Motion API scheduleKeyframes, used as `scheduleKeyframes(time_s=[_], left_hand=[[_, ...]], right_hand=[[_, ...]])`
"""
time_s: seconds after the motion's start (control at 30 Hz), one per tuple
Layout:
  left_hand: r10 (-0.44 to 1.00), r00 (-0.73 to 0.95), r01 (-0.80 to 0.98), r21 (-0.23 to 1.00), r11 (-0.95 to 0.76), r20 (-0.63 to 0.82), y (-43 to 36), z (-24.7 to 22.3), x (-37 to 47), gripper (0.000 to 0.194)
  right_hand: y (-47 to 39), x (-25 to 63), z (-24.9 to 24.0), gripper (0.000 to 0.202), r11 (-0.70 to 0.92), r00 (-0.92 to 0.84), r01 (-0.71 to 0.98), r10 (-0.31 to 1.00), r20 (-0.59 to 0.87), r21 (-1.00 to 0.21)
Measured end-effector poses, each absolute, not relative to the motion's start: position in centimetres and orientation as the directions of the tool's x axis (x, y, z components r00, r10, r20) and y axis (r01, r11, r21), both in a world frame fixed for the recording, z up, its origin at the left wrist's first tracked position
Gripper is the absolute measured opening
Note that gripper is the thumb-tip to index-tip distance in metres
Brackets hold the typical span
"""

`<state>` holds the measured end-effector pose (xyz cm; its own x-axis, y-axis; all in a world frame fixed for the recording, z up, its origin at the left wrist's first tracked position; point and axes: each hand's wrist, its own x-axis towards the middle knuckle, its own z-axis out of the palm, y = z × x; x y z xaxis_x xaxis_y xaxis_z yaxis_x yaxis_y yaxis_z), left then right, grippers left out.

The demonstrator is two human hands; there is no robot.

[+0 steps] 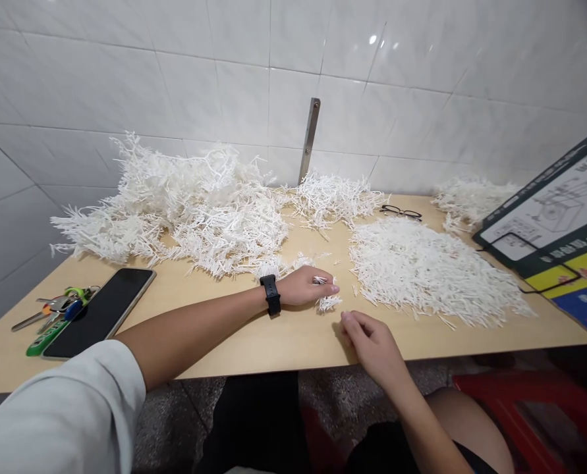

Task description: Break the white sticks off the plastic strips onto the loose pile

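Observation:
My left hand, with a black watch on its wrist, is closed around a small clump of white branched strands just above the tabletop. Thin tips stick out between its fingers. Close by on the right, my right hand has thumb and forefinger pinched together near the table's front edge; what they hold, if anything, is too small to make out. Beyond my left hand rises a large tangled heap of white branched strands. A flat spread of short loose white pieces lies to the right of both hands.
A phone and a bunch of keys lie at the left. Smaller white piles sit along the tiled wall, beside a metal bar. Eyeglasses rest behind the flat spread. A printed board stands at the right.

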<state>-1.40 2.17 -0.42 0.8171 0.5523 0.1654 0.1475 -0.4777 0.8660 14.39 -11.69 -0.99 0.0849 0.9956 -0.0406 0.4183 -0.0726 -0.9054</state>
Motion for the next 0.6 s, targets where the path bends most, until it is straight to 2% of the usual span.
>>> scheduleKeyframes(time_s=[0.13,0.33,0.47,0.53,0.6], left_hand=[[0.544,0.816,0.157,0.831,-0.533,0.195,1.4,-0.8,-1.2,0.043],[0.565,0.812,0.196,0.843,-0.501,0.146,1.2,-1.0,-1.0,0.039],[0.683,0.714,0.261,0.848,-0.462,0.153,2.2,-0.9,-0.9,0.041],[0.694,0.704,0.265,0.85,-0.455,0.152,2.5,-0.9,-1.0,0.042],[0.672,0.724,0.249,0.849,-0.466,0.156,2.5,-1.0,-0.9,0.041]], right_hand=[[-10.1,14.5,-0.7,0.047,-0.035,0.042,0.429,0.999,-0.019,-0.902],[-12.4,13.4,-0.9,0.042,0.061,-0.018,0.536,0.998,0.061,-0.842],[-15.9,13.0,-0.3,0.042,0.151,-0.149,0.626,0.986,0.073,-0.765],[-15.8,14.1,0.3,0.034,0.213,-0.211,0.661,0.973,0.093,-0.72],[-14.0,16.0,0.9,0.03,0.23,-0.163,0.733,0.973,0.163,-0.64]])
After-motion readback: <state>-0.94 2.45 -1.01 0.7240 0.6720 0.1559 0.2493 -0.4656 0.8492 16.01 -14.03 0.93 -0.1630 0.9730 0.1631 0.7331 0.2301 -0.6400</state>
